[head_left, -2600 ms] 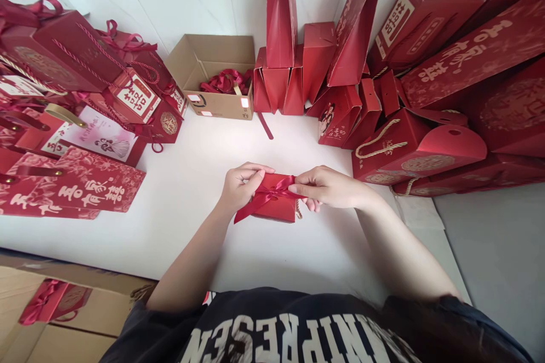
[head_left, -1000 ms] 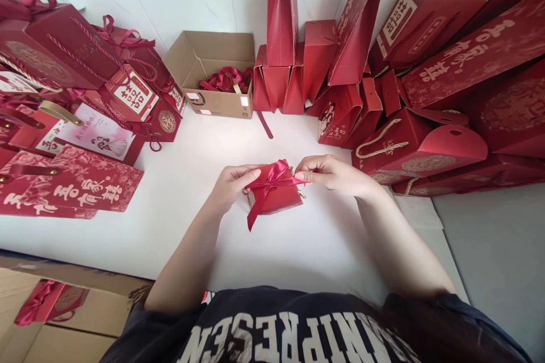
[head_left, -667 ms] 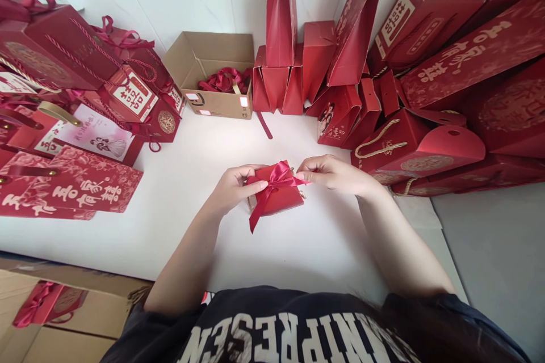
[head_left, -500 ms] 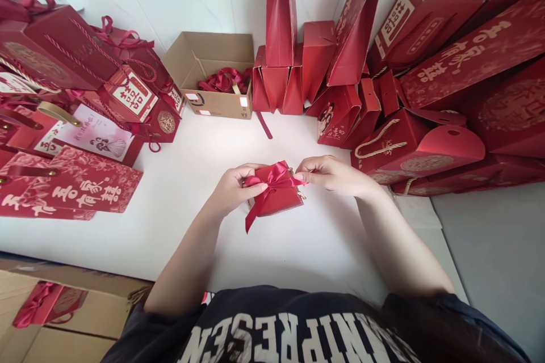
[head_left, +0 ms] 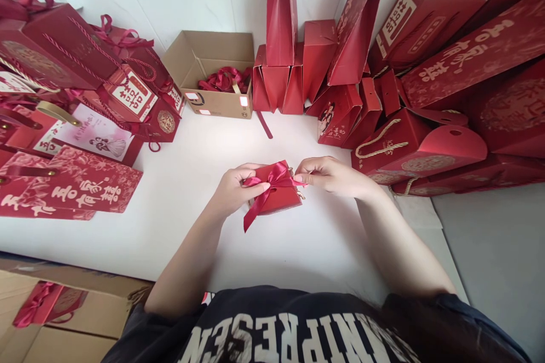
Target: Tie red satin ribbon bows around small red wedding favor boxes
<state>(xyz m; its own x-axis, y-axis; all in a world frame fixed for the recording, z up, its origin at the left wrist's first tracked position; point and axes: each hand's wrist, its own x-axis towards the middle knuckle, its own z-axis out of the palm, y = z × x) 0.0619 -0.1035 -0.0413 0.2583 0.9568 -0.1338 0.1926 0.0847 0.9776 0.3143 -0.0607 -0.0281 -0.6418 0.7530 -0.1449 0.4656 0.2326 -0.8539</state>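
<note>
A small red gift box [head_left: 286,199] with gold cord at its right side is in front of me over the white table. Across its top lies a bow of dark pink ribbon [head_left: 279,173], one tail hanging toward me at the left. My left hand [head_left: 240,186] pinches the bow's left loop between thumb and fingers. On the other side, my right hand [head_left: 321,176] has its fingertips closed on the ribbon's right part. The fingers behind the box are partly hidden.
A cardboard box [head_left: 221,103] at the back holds more ribbon, and a loose strip [head_left: 264,125] lies by it. Finished-looking red gift boxes [head_left: 157,116] crowd the left. Unribboned red boxes [head_left: 279,17] are stacked behind and at right. Below left, an open carton [head_left: 76,317] holds another bowed box.
Both hands keep their hold on the ribbon. The box and the hanging ribbon tail have shifted very slightly; little else differs.
</note>
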